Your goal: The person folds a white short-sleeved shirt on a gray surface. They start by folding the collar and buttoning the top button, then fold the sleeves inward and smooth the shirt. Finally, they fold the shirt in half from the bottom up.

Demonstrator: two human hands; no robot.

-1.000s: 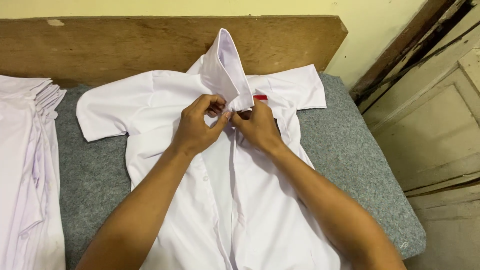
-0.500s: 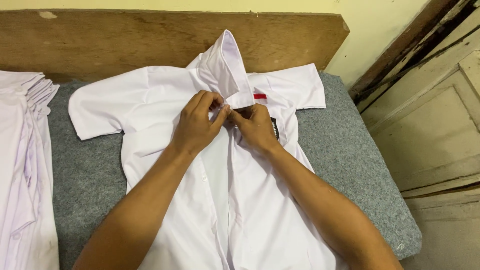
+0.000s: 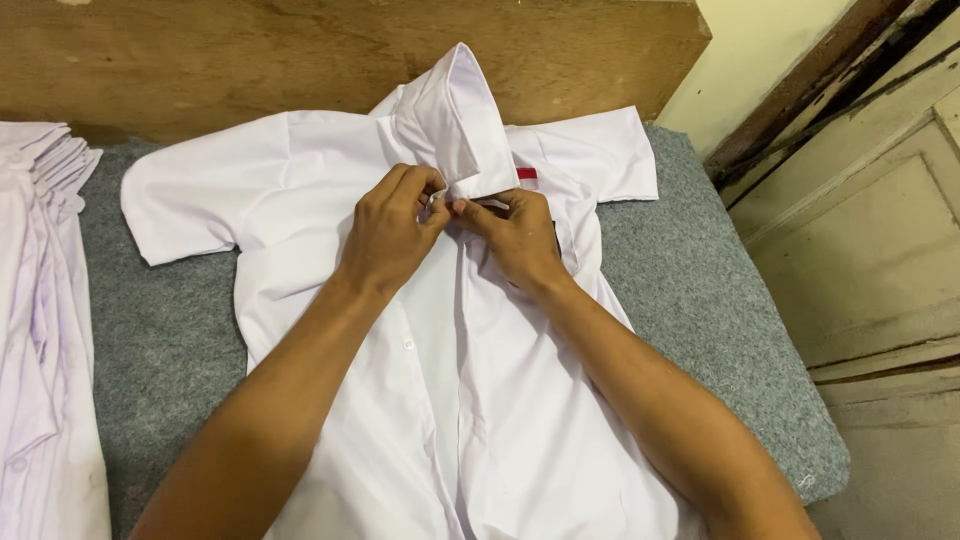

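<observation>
A white short-sleeved shirt (image 3: 440, 400) is spread front-up on a grey felt pad (image 3: 700, 290) across the middle of the frame, its raised collar (image 3: 455, 120) pointing to the upper centre. The placket just below the collar is pinched between the fingertips of the left hand (image 3: 390, 235) and the right hand (image 3: 515, 235), which meet there, both clenched on the cloth. A stack of white garments (image 3: 40, 330) lies at the left edge.
</observation>
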